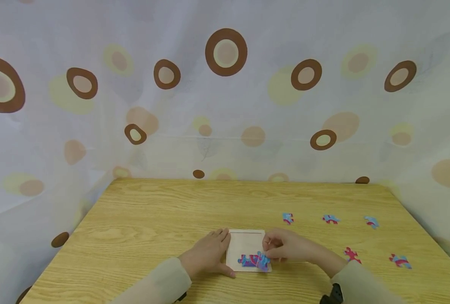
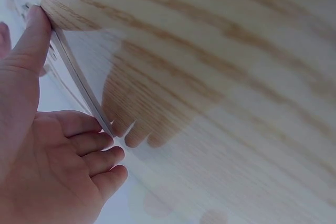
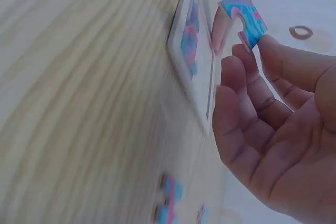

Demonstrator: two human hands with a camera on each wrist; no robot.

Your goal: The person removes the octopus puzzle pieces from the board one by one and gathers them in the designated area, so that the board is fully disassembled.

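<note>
A pale wooden puzzle tray [image 1: 244, 242] lies on the table, with joined blue, pink and purple jigsaw pieces [image 1: 247, 261] along its near edge. Along the tray's left side rests my left hand [image 1: 208, 254], fingers extended and thumb at the near corner. In the left wrist view the thumb and fingertips touch the tray's edge [image 2: 79, 80]. My right hand [image 1: 285, 245] pinches a blue and pink jigsaw piece [image 3: 251, 22] between thumb and fingers. In the head view that piece overlaps the tray's near right corner; the right wrist view shows it raised above the tray.
Loose jigsaw pieces lie to the right on the wood-grain table [image 1: 152, 215]: a blue one [image 1: 287, 218], two more at the back [image 1: 330, 218], [image 1: 371, 222], a red one [image 1: 352, 255] and a blue-red one [image 1: 400, 261]. A patterned curtain [image 1: 263, 105] surrounds the table.
</note>
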